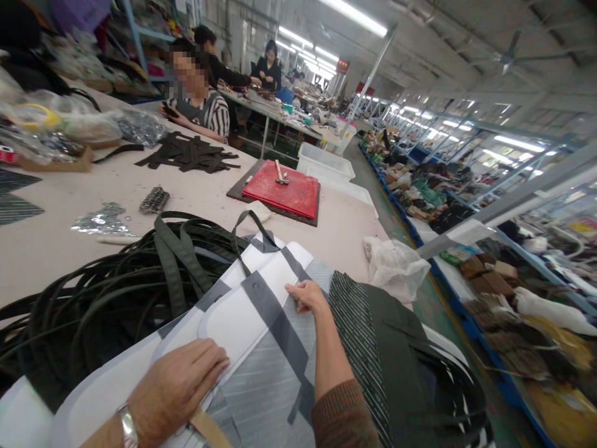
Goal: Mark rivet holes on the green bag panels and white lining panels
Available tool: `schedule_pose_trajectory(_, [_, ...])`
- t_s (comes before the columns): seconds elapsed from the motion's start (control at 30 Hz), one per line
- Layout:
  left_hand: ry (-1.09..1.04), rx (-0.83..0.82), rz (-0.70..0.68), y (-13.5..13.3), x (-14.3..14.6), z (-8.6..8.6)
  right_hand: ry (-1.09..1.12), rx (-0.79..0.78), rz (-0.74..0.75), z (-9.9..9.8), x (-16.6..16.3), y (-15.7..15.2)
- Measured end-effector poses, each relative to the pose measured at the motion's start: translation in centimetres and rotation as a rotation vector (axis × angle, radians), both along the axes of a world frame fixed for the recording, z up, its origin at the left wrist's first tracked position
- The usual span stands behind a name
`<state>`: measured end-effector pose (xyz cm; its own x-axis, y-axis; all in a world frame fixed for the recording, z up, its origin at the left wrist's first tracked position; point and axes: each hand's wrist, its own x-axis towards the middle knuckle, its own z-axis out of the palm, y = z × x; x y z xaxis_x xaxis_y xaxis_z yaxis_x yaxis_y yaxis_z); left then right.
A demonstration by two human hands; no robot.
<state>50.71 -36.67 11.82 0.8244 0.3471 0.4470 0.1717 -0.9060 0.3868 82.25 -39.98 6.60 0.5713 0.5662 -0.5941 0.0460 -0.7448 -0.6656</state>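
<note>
My left hand [180, 382] lies flat along the edge of a white bag panel [233, 316], fingers stretched out and close together; its thumb is hidden. Farther up that edge, my right hand [305, 295] is closed in a pinch on the panel, beside a dark grey strip [268, 311] crossing it. Silvery grey lining [261, 379] shows below the panel. More white panels overlap to the left. A heap of dark green straps [116, 292] lies left of them, and dark fabric with white dashes [357, 330] lies to the right.
On the table are a red board [284, 196] with a hammer [280, 174], dark fabric strips [189, 152], small metal pieces [102, 219] and a plastic bag [396, 267]. A person [200, 102] sits across the table. Loaded shelving [494, 354] stands right.
</note>
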Motion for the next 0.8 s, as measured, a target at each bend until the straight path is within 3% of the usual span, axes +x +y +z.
schedule_pose_trajectory(0.13, [-0.015, -0.01, 0.01, 0.0, -0.1, -0.3, -0.121, 0.035, -0.04, -0.1, -0.5, -1.9])
schedule_pose_trajectory(0.23, [-0.043, -0.028, 0.015, 0.0, -0.4, -0.7, -0.305, 0.131, -0.082, 1.4, -1.2, -2.5])
schedule_pose_trajectory(0.33, [-0.056, -0.07, -0.004, 0.0, -0.5, -0.8, -0.49, 0.267, -0.046, 3.9, -3.0, -0.8])
schedule_pose_trajectory(0.43, [-0.06, -0.121, -0.037, 0.1, -0.7, -0.5, -0.585, 0.399, 0.139, 6.2, -6.5, 2.4])
schedule_pose_trajectory(0.6, [-0.04, -0.31, -0.035, 0.4, -1.0, 0.0, -0.677, 0.38, 0.348, 8.1, -11.6, 6.9])
schedule_pose_trajectory(0.7, [-0.039, -0.446, -0.023, 0.7, -1.2, 0.1, -0.749, 0.356, 0.349, 9.2, -11.9, 7.3])
schedule_pose_trajectory(0.8, [-0.016, -0.538, -0.01, 1.0, -1.3, 0.2, -0.837, 0.4, 0.289, 11.8, -9.9, 5.1])
